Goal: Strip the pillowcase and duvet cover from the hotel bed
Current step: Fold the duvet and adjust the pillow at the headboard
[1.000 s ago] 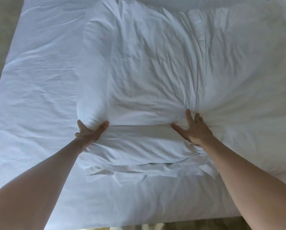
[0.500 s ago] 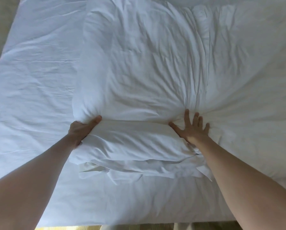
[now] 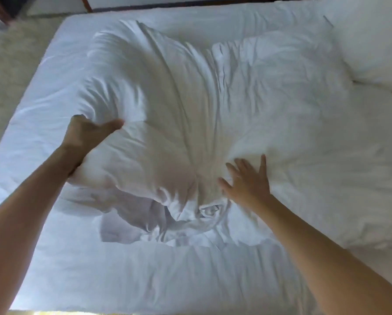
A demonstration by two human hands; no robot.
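Now the left hand (image 3: 88,133), clenched on the bulky white crumpled duvet (image 3: 190,110), has lifted its corner; the right hand (image 3: 247,180) presses flat, fingers spread.

Duvet cover (image 3: 213,92) plain white, no print, grey-blue shading in creases. Bed sheet (image 3: 54,92) white w/ bluish cast, plain; pillow (image 3: 372,42) at far right also white, unpatterned. Carpet (image 3: 10,64) beige-cream, mottled; dark strip (image 3: 167,5) along far edge of bed, brown-black.
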